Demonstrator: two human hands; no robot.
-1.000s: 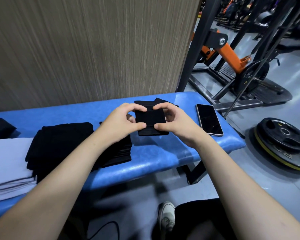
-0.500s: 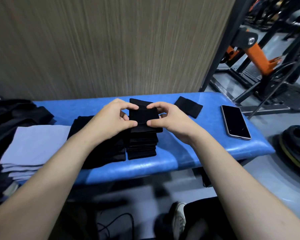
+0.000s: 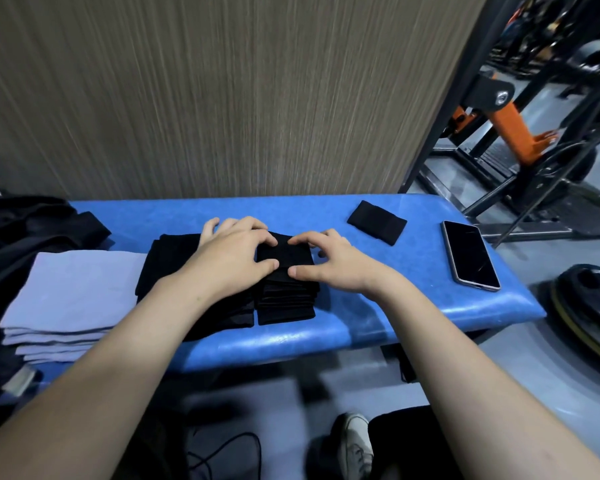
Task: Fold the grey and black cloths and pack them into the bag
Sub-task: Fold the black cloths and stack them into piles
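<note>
Left hand point(image 3: 234, 258) and right hand point(image 3: 329, 263) on folded black cloth point(image 3: 284, 258) atop black stack point(image 3: 286, 299), fingers point(image 3: 305, 240) loosely curved, pressing down on blue counter point(image 3: 378, 327).

Small folded black cloth point(image 3: 284, 256) tops a neat black stack point(image 3: 286, 299); folded grey cloths point(image 3: 73, 289) piled at left; another black square point(image 3: 376, 221) apart.

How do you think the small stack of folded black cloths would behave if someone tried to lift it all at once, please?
The black stack is probably soft and light: it is many thin loose layers with uneven edges. Lifted from the top alone, it would likely shed its lower layers or fan apart. Both the left hand and right hand sit on top, suggesting it needs steadying.
</note>
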